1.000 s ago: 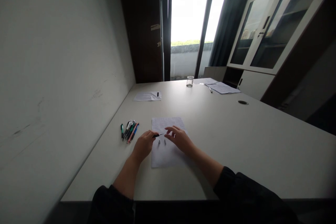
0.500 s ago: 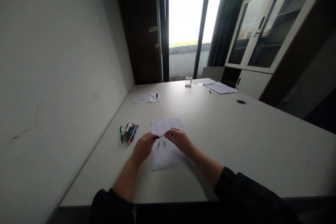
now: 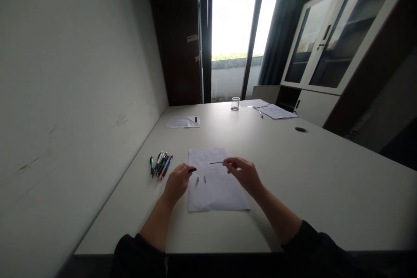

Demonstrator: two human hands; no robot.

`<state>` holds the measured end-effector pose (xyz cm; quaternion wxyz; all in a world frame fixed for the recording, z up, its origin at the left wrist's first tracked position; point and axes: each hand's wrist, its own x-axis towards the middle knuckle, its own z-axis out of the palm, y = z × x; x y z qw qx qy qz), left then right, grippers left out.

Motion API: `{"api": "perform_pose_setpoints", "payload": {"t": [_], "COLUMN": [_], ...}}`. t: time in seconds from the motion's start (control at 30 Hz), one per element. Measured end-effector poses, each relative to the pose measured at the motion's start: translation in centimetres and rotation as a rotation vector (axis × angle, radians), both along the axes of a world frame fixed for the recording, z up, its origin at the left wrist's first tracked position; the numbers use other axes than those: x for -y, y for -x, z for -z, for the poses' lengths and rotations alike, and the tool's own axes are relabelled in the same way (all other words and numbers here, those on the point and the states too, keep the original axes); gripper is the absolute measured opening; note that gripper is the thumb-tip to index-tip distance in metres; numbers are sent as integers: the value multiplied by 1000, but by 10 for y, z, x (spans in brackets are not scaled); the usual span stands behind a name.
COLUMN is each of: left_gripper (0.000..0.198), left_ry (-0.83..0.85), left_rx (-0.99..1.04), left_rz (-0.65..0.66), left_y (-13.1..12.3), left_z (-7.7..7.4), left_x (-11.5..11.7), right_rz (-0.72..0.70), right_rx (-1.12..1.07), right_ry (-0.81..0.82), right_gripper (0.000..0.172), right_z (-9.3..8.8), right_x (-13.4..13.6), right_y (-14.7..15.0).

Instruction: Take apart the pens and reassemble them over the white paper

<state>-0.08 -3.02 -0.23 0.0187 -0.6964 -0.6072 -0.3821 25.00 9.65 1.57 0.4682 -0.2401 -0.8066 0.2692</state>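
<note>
Around me: one grey wall (image 3: 81,61), scuffed; one dark-framed window (image 3: 233,26), brightly lit; dark curtain (image 3: 282,30) beside it; white cabinet (image 3: 325,47), glass-doored.

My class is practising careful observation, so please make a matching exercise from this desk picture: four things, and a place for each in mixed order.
Things:
1. thin rod
2. black tube
3. clear jar
4. bunch of pens

Places:
A. near the table's far edge
B. in the right hand
C. lying left of the nearest paper
D. in the left hand

Pairs: 1-B; 2-D; 3-A; 4-C
</note>
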Motion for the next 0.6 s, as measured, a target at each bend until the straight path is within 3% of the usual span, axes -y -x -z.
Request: {"api": "perform_pose_setpoints", "payload": {"t": [0.13, 0.23, 0.43, 0.6], "left_gripper": [28, 29, 29, 29], "left_ry": [-7, -9, 5, 10], "left_rx": [22, 29, 19, 8], "left_rz": [-5, -3, -13, -16], "left_y": [0, 1, 1, 0], "left_z": [1, 2, 2, 0], "left_x": [0, 0, 0, 0], "right_rz": [-76, -147, -229, -293], "right_rx": [295, 476, 639, 694], "right_ry": [-414, -628, -811, -819], "right_gripper": [16, 18, 20, 19], "right_z": [-2, 0, 6, 9], "right_x": [11, 19, 28, 30], "right_y": [-9, -10, -6, -5]}}
